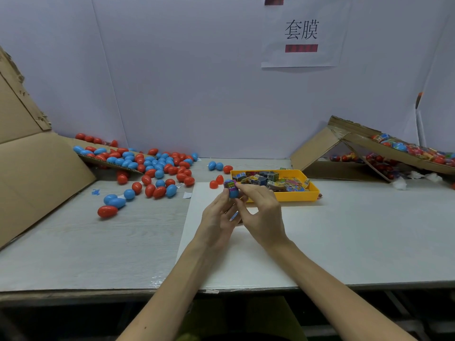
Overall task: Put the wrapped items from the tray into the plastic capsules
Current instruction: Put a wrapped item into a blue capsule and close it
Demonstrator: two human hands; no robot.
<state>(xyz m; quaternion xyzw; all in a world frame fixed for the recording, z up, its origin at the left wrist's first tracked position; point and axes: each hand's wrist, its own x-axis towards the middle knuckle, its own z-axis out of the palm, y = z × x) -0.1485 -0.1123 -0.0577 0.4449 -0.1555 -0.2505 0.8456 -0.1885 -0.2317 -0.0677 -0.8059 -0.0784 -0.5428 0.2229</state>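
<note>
Both hands meet over a white sheet (246, 262) on the table (369, 230), just near of a yellow tray (295, 196) of wrapped items (273, 181). The left hand (218, 215) curls its fingers round a blue capsule half (233, 193) from the left side. The right hand (262, 211) closes thumb and forefinger on it from the right, up where a purple-and-green wrapped item (231, 186) shows at the shell's top. The shell stands roughly upright between the fingertips, its long axis running up and slightly away from the person. The wrapped item appears to be seated in the shell's mouth rather than lying loose, though how deep it sits cannot be told.

The coming move seems to turn on the closing half. Two red capsule halves (213, 184) lie on the far edge of the sheet, just left of and beyond the held shell. They are apart from it but near, and the left hand is the nearer of the two. The tray lies to the right, nearer the right hand.

A small printed strip (234, 216) shows between the palms; what it is cannot be made out. Loose red and blue capsules (157, 168) spread across the far left of the table, and a tipped cardboard box (317, 148) sits at far right.
</note>
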